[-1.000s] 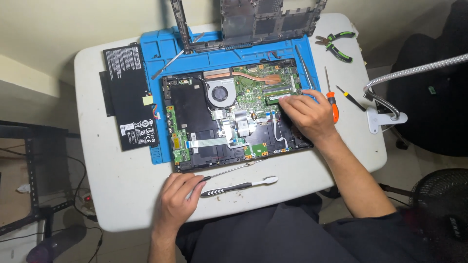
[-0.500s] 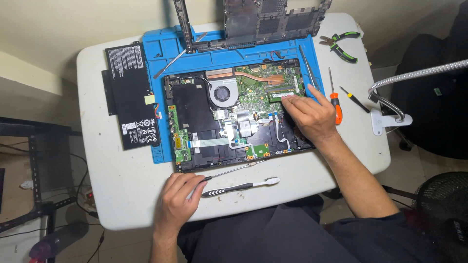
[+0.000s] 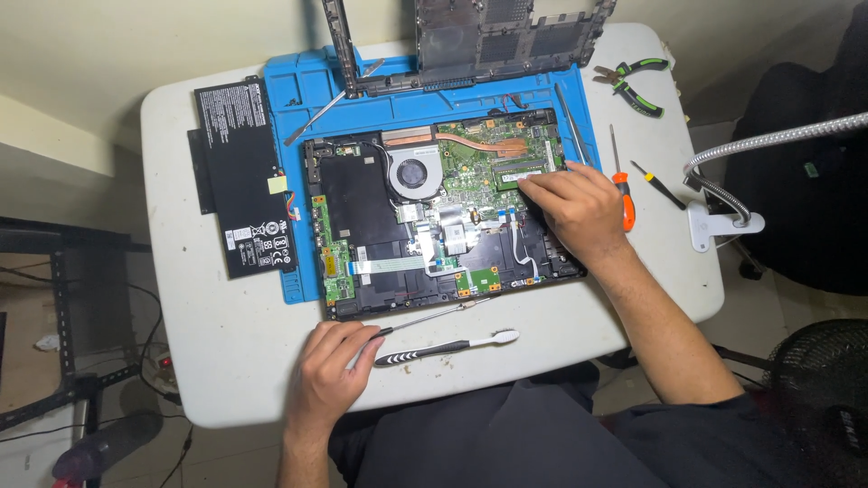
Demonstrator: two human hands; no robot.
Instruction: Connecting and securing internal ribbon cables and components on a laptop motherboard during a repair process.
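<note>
Right hand (image 3: 579, 206) grip spread flat on opened laptop (image 3: 443, 217); left hand (image 3: 327, 372) grip pinching thin probe (image 3: 425, 318), toothbrush (image 3: 448, 348) just beside.

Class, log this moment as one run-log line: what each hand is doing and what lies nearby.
left hand: on thin tool | right hand: on laptop board | nearby: toothbrush, battery, pliers
</note>
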